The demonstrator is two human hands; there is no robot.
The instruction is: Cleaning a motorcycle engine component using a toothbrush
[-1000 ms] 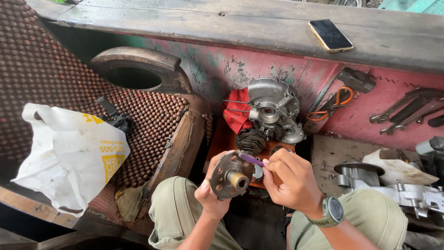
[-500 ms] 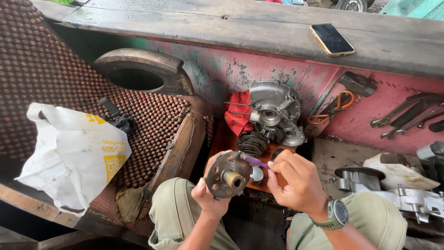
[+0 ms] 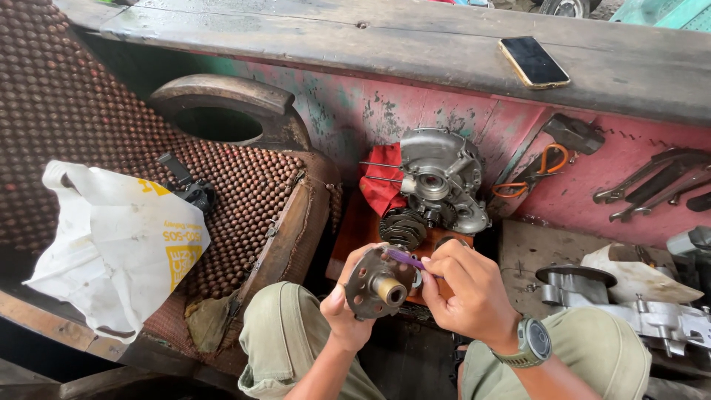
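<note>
My left hand [image 3: 346, 315] grips a round metal hub [image 3: 378, 283] with a brass-coloured centre boss, holding it above my knees. With my right hand [image 3: 468, 290] I pinch a thin purple-handled tool [image 3: 409, 260] whose tip touches the hub's face. Just beyond my hands, an engine casing [image 3: 441, 178] with a gear cluster [image 3: 404, 226] lies on a wooden block beside a red rag [image 3: 380, 181].
A white plastic bag [image 3: 122, 244] lies on a beaded seat mat [image 3: 89, 133] at left. A phone [image 3: 533, 62] rests on the wooden plank above. Orange-handled scissors [image 3: 537, 170] and spanners [image 3: 652, 185] lean on the red wall. More engine parts [image 3: 629, 304] sit at right.
The hub and both hands have shifted slightly; the purple tool stays pressed against the hub's face. Nothing else has moved.
</note>
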